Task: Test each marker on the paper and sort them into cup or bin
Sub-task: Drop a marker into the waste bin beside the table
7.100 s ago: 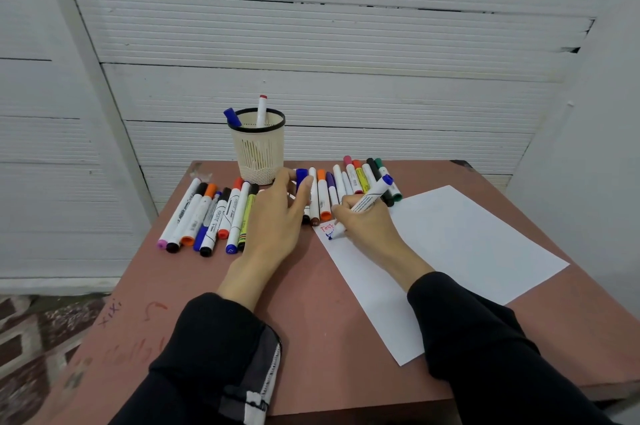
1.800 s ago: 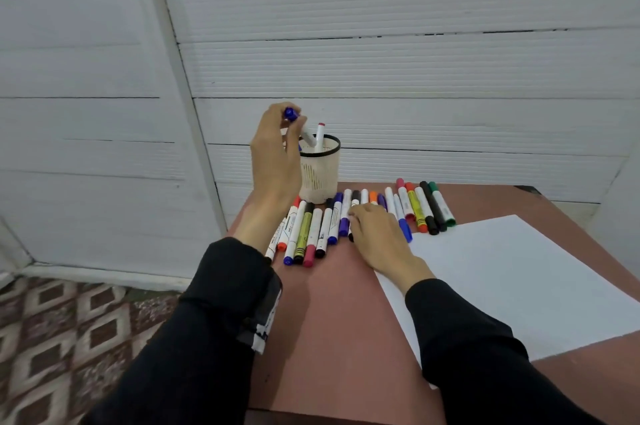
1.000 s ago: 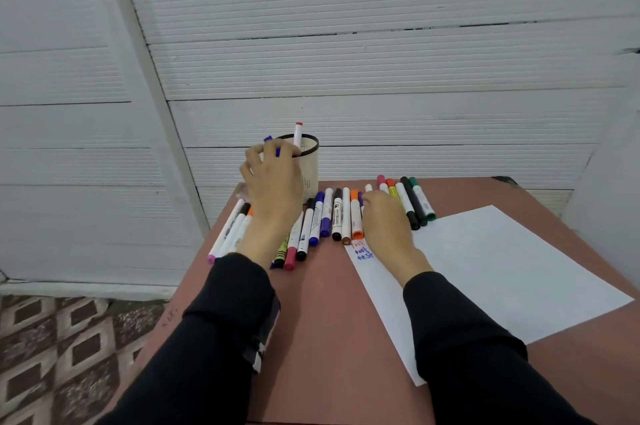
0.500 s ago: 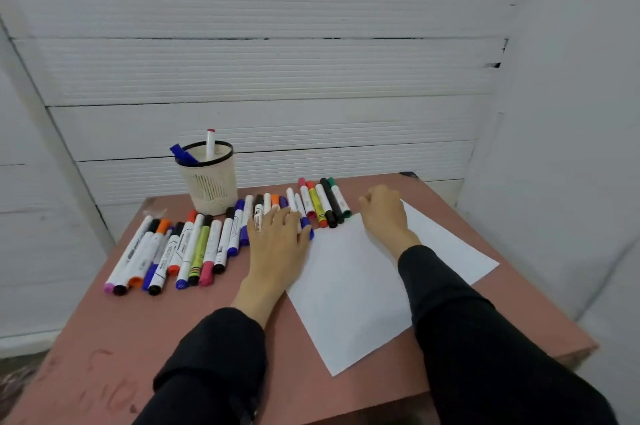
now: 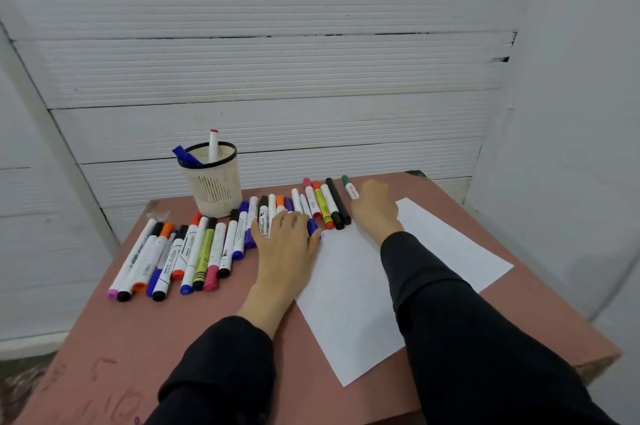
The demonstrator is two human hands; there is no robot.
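Note:
A cream mesh cup (image 5: 215,186) with a black rim stands at the back of the table and holds a blue marker (image 5: 183,154) and a white, red-tipped one. Several capped markers lie in a left row (image 5: 180,251) and a middle row (image 5: 322,204). The white paper (image 5: 349,289) lies at the right. My left hand (image 5: 285,246) rests flat on the lower ends of the middle markers at the paper's corner. My right hand (image 5: 375,211) pinches the lower end of the green-capped marker (image 5: 349,187), which lies angled apart from its row.
The reddish table (image 5: 145,338) ends at a front-right corner just past the paper. A white slatted wall rises directly behind the cup, and a white panel stands close on the right. No bin is in view.
My right hand has shifted left from the paper's far edge to the green-capped marker, which now sits apart from the black one. My left hand stays on the middle markers.

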